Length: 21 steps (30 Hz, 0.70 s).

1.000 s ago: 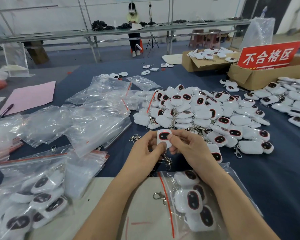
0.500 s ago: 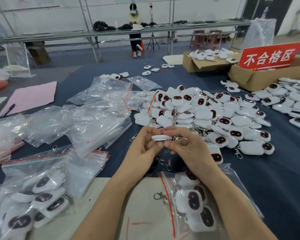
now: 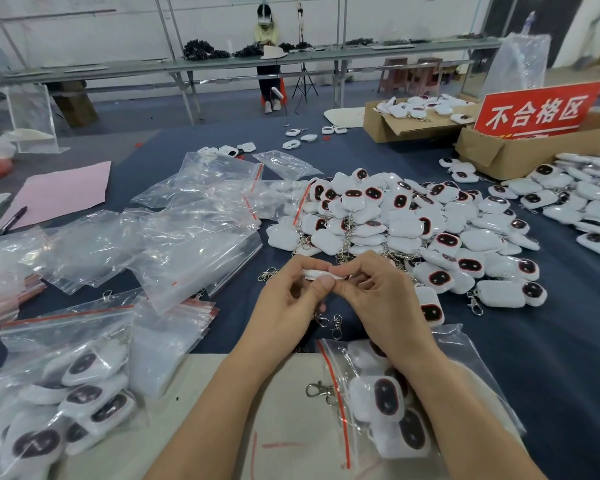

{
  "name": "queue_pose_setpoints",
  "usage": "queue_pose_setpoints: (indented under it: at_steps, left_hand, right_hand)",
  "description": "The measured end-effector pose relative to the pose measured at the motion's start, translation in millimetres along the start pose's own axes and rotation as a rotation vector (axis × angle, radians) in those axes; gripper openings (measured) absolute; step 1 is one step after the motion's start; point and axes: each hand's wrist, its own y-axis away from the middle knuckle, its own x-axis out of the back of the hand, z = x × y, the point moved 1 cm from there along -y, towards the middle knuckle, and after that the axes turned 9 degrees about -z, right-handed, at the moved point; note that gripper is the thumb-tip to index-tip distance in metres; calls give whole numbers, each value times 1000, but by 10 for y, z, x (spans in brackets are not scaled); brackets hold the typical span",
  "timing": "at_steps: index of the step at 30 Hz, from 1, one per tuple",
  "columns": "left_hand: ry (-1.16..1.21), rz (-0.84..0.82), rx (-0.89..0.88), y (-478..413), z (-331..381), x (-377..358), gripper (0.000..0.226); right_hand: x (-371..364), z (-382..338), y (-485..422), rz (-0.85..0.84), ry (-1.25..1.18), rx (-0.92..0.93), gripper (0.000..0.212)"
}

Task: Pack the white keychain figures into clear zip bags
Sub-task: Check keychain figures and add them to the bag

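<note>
Keychain figure (image 3: 309, 274) edge-on, long axis crosswise

Dark blue table (image 3: 551, 358), keychain figures pile (image 3: 413, 220), empty zip bags (image 3: 187, 230), pink sheet (image 3: 63, 192)

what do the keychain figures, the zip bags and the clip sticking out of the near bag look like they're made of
Keychain figures: apparently hard plastic, a glossy white shell with soft highlights; the dark face panels look glossy too. Zip bags: thin clear plastic film, crinkled and glinting, with a red seal strip. Clip: likely metal, silvery and shiny.
</note>
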Motion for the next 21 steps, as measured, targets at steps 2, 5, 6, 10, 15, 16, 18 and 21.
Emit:
queue_pose_setpoints:
  at_steps: [2,5,6,10,15,16,18,21]
  left_hand:
    - [11,-8,1,-4,-16,10,10]
    - [23,-7,8,-13,-28,19,9]
    - [25,-7,10,-13,-27,19,9]
    - [64,1,14,5,8,-8,8]
    - [154,-38,34,26,70,12,19]
    - [163,-51,39,27,74,22,23]
    - [161,-61,49,31,75,28,28]
    - [174,-25,81,33,42,4,34]
  right_hand:
    - [1,0,0,3,1,2,27]
    - [16,21,-1,-13,-19,-11,20]
    - [16,24,-1,-18,-27,-14,18]
    - [14,40,-5,-20,-43,-15,17]
    - [41,34,-12,-132,-179,-151,27]
    - [37,29,-15,-162,-226,-156,27]
    - [36,10,-19,-180,-318,-144,28]
    - [46,0,-24,-168,-403,-187,35]
